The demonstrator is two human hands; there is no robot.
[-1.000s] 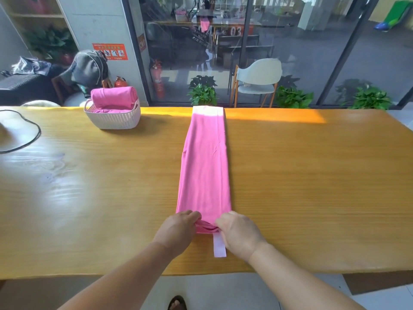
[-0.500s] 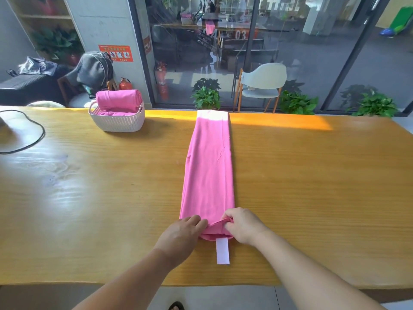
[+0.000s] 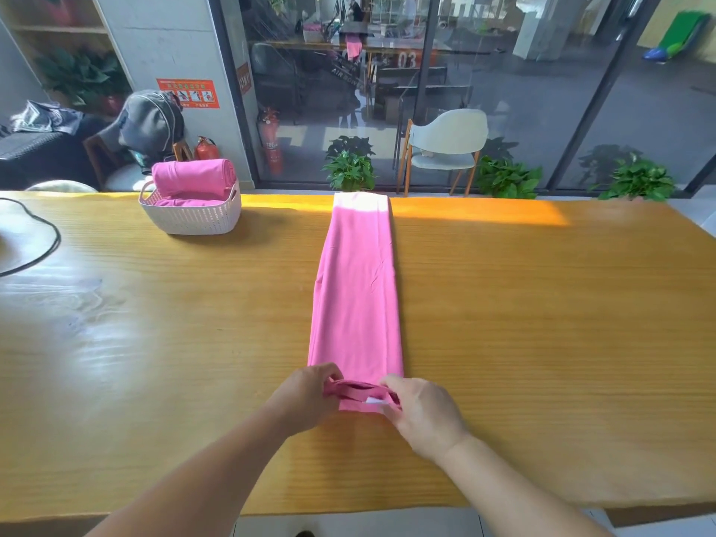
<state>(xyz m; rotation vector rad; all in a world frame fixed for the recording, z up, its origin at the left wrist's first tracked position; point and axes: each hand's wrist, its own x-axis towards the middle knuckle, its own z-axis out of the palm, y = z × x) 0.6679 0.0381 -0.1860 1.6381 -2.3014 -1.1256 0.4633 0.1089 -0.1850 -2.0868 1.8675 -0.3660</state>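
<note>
Both hands (image 3: 310, 397) (image 3: 424, 414) pinch the pink cloth's (image 3: 356, 304) rolled near edge.

The pink cloth (image 3: 354, 304) is soft and matt, the wooden table (image 3: 155, 343) glossy, the plastic basket (image 3: 193, 219) woven-textured.

a folded cloth (image 3: 354, 296) lies lengthwise on the table (image 3: 542, 323), running from the far edge toward the near one. the left hand (image 3: 306, 401) and right hand (image 3: 426, 416) hold its near end, one on each side. far left of it stands a basket (image 3: 190, 220) with a rolled cloth (image 3: 193, 182) in it. a cable (image 3: 48, 246) lies at the table's left end. behind the table, a chair (image 3: 445, 145) stands right of a potted plant (image 3: 350, 164).
</note>
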